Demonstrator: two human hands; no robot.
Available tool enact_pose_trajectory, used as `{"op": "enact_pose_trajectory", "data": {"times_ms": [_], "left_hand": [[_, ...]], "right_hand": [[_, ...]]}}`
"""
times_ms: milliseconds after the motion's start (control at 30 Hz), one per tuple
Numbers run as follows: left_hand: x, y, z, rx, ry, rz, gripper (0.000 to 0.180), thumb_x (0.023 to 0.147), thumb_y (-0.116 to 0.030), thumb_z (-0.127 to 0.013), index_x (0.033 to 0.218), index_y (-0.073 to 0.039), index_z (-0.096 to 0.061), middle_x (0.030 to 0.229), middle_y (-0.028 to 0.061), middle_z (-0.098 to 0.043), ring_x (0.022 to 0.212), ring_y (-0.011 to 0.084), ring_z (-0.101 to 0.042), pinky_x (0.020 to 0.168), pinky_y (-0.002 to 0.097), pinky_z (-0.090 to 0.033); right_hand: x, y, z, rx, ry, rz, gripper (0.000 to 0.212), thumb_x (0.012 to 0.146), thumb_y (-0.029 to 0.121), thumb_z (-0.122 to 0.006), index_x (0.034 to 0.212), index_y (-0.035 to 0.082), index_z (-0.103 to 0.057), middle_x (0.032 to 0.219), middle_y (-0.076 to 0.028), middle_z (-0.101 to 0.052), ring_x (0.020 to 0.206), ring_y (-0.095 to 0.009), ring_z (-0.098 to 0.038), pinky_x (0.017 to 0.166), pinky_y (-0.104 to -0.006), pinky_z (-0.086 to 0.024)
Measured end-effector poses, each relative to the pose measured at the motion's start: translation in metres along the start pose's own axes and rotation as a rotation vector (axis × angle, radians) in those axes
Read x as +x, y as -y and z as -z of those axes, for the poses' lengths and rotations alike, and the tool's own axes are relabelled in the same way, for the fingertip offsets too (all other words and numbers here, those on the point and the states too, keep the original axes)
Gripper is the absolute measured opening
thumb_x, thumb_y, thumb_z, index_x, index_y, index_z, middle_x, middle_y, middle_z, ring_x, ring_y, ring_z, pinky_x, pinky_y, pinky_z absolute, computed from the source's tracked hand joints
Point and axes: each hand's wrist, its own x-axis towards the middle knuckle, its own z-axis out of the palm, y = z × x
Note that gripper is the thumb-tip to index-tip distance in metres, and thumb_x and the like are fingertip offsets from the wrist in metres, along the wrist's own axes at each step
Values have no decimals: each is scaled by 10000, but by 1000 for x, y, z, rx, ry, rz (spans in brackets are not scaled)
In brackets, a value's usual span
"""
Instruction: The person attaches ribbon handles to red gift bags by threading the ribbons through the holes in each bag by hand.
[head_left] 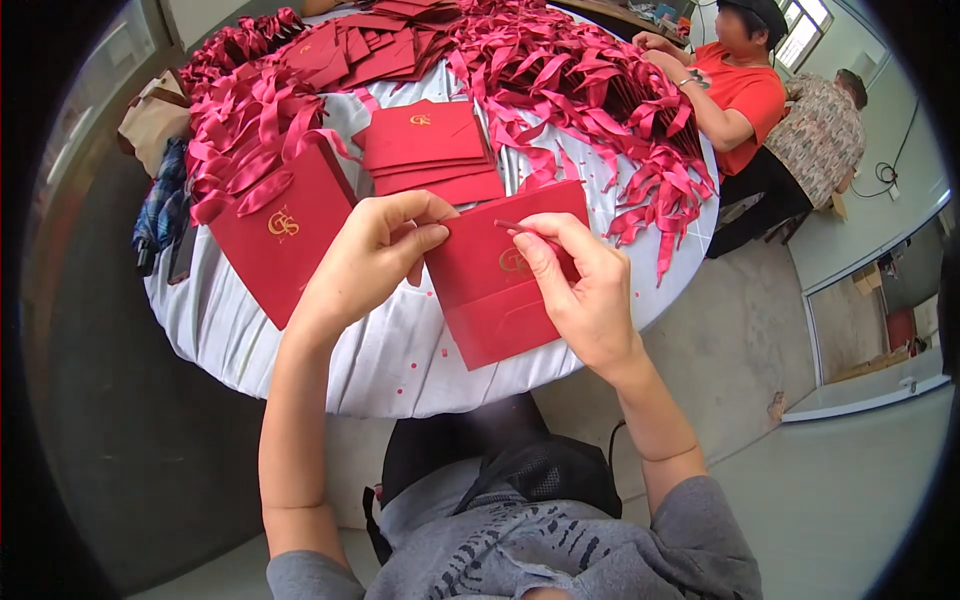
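Note:
A flat red paper gift bag point(497, 325) with a gold emblem and a folded lower part is held up before me, over the table's near edge. My left hand point(365, 255) pinches its upper left corner between thumb and fingers. Across the bag's upper right, my right hand point(585, 290) is closed, thumb against forefinger, on a thin dark-red strip point(507, 226) that looks like a ribbon end. Whether that strip passes through the bag is too small to tell. Left of my left hand leans a finished-looking red bag point(270, 255) with pink-red ribbon handles.
The round table wears a white cloth point(375, 372) dotted with red paper bits. Flat red bags point(430, 140) lie stacked beyond my hands. Many ribboned bags point(560, 70) crowd the far side. A person in an orange-red shirt point(752, 100) works at right; another person point(820, 125) sits behind.

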Motion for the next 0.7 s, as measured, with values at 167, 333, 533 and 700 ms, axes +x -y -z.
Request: {"op": "enact_pose_trajectory", "data": {"times_ms": [167,333,533,700], "left_hand": [[3,2,-2,-26,-5,-4,108,895,-27,-547,951,42,-608,698,-3,-560,547,45,-451,506,212,-406],[2,0,-1,-36,0,6,106,894,-28,-549,948,39,-611,690,-9,-548,543,43,-440,503,210,-397],[2,5,-3,-39,-18,-7,106,893,-27,-548,947,38,-612,694,-8,-553,538,41,-437,500,207,-394],[1,2,-5,-29,-42,-16,109,887,-16,-549,955,45,-609,711,-4,-569,544,39,-446,493,208,-394]], "right_hand": [[-1,-9,-12,-79,11,65,39,854,24,-629,870,-8,-615,633,-22,-573,517,-39,-483,423,-207,-349],[-1,-6,-16,-197,37,69,102,812,71,-648,780,43,-556,623,-86,-569,493,-232,-563,452,-333,-424],[-2,-11,-22,-217,21,135,128,811,55,-644,741,33,-539,594,-69,-525,467,-184,-496,438,-312,-387],[0,-11,-22,-202,20,222,122,782,5,-646,723,21,-540,585,-62,-496,457,-159,-465,435,-288,-375]]}}
